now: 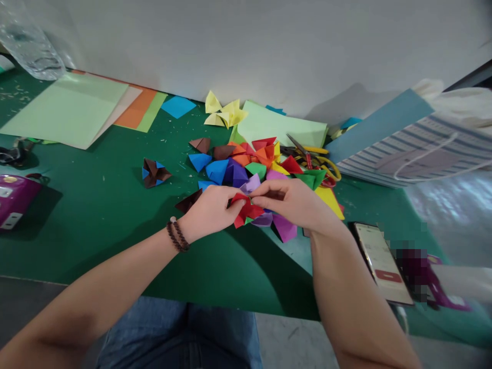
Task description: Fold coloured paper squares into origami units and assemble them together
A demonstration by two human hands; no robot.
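Red folded-paper origami unit (246, 210) is pinched betw. both hands, just above the pile: L hand (209, 212) curled nearly closed on its left side, R hand (286, 202) closed on its right, fingers meeting over it. Looks light, thin and slightly springy, easy to crush and prone to slipping at the folds, so prob. best held by the folded edges, not the points. Around it, a heap of multicolour origami units (234, 171) on a green cutting mat (96, 246), w/ scissors (307, 156) beyond the heap, a smartphone (380, 264) near the R forearm (346, 277), and a beaded bracelet (177, 234) on the L wrist.
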